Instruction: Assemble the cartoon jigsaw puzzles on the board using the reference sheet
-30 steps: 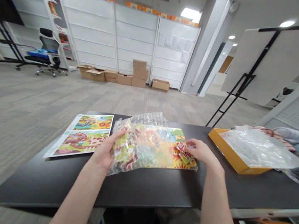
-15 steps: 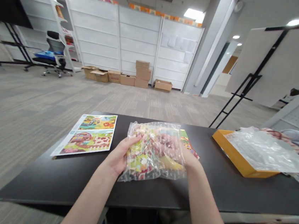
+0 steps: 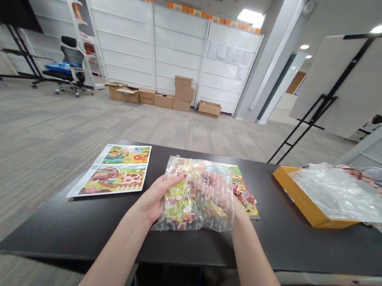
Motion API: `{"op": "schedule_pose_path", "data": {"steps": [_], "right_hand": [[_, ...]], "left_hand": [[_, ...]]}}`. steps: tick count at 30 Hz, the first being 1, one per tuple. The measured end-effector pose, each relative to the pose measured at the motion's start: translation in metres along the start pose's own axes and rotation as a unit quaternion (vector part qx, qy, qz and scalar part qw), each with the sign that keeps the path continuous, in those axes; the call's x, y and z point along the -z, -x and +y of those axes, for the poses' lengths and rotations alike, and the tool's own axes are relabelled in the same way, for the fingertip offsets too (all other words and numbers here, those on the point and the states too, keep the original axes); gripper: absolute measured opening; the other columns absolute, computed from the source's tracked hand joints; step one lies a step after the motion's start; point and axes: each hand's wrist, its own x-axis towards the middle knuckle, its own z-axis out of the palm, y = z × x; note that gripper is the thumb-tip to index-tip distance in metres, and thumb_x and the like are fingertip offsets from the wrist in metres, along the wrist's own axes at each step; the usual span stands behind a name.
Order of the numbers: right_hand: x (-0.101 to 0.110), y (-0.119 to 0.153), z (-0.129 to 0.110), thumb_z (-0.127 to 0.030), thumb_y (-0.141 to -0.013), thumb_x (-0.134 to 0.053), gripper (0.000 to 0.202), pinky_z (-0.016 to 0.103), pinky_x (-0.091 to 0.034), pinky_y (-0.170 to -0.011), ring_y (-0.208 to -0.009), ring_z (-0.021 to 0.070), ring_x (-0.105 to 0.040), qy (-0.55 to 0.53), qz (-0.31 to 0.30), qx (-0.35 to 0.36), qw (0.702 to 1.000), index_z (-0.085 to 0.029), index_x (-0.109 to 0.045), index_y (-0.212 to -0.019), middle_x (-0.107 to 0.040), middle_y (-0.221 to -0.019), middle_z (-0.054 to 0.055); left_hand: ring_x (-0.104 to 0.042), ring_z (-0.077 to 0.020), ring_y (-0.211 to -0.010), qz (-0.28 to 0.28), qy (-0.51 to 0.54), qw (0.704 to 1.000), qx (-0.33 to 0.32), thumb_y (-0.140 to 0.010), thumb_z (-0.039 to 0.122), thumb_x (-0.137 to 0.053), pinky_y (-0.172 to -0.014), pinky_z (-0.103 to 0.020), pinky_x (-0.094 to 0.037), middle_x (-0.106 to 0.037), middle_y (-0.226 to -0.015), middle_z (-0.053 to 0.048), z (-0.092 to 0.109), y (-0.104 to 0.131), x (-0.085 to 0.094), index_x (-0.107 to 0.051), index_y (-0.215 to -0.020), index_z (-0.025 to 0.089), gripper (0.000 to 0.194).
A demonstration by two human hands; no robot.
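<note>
A clear plastic bag point(image 3: 199, 221) of colourful printed pieces, which look like jigsaw puzzle pieces point(image 3: 180, 201), is held over the near middle of the table. My left hand point(image 3: 158, 198) grips its left side, thumb on top and fingers underneath. Through the bag's right side my right hand point(image 3: 218, 187) reaches in, up to about the wrist. Its fingers look curled among the contents, but the crinkled plastic blurs what they hold. Just behind the bag, partly covered by it, lies a brightly printed stack of boards or pieces point(image 3: 245, 194).
A printed picture sheet point(image 3: 116, 171) with animal and farm scenes lies left on the black table point(image 3: 100, 229). At the right, a yellow box tray point(image 3: 302, 202) holds crumpled clear plastic point(image 3: 343, 191). Folded cloths are beyond it. Cardboard boxes point(image 3: 182, 94) stand across the room.
My right hand has pushed further left into the bag, and the plastic has bunched around it. More of the printed stack behind shows. My left hand keeps its hold.
</note>
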Motion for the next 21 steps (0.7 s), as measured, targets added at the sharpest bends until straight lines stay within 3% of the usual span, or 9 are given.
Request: {"op": "schedule_pose_path", "data": {"steps": [3,7,14,19,21], "right_hand": [[-0.001,-0.001,-0.004,-0.043,-0.088,-0.063,0.023,0.038,-0.053,-0.073,-0.084,0.0275,-0.069,0.063,0.021,-0.011,0.998,-0.025,-0.078,-0.092,-0.077,-0.090,0.006],[-0.001,-0.001,-0.005,-0.042,-0.086,-0.064,0.022,0.036,-0.051,-0.067,-0.077,0.0262,-0.068,0.058,0.036,-0.029,0.997,-0.025,-0.078,-0.083,-0.075,-0.079,0.006],[0.004,-0.002,0.013,-0.050,-0.084,-0.067,0.029,0.036,-0.055,-0.067,-0.077,0.0261,-0.069,-0.010,0.020,-0.050,0.999,-0.026,-0.078,-0.094,-0.075,-0.078,0.005],[0.004,0.003,-0.001,-0.053,-0.081,-0.071,0.031,0.042,-0.058,-0.079,-0.086,0.0299,-0.071,-0.004,-0.025,-0.052,0.998,-0.028,-0.080,-0.097,-0.076,-0.082,0.007],[0.000,0.005,-0.006,-0.054,-0.079,-0.073,0.034,0.044,-0.058,-0.082,-0.091,0.0314,-0.071,-0.031,-0.010,-0.061,0.998,-0.029,-0.079,-0.101,-0.077,-0.083,0.007]], "left_hand": [[-0.078,-0.0278,-0.079,0.007,0.001,1.000,0.001,-0.081,0.016,-0.075,-0.076,-0.037,-0.065,-0.080,-0.091,-0.014,0.001,0.001,-0.001,-0.074,-0.100,0.011,0.020],[-0.078,-0.0283,-0.080,0.014,0.004,1.000,0.006,-0.080,0.016,-0.075,-0.076,-0.038,-0.065,-0.080,-0.091,-0.014,0.002,0.003,-0.003,-0.073,-0.101,0.011,0.022],[-0.078,-0.0275,-0.078,0.006,0.016,1.000,0.001,-0.080,0.015,-0.076,-0.077,-0.038,-0.065,-0.080,-0.092,-0.015,0.000,0.000,-0.002,-0.071,-0.111,0.010,0.032],[-0.078,-0.0263,-0.075,0.003,0.026,1.000,0.011,-0.080,0.013,-0.074,-0.076,-0.038,-0.065,-0.080,-0.091,-0.014,0.000,0.001,-0.003,-0.071,-0.107,0.010,0.028],[-0.078,-0.0265,-0.074,0.006,0.029,0.999,0.018,-0.080,0.014,-0.074,-0.076,-0.038,-0.065,-0.080,-0.090,-0.014,0.001,0.002,-0.004,-0.071,-0.107,0.010,0.027]]}}
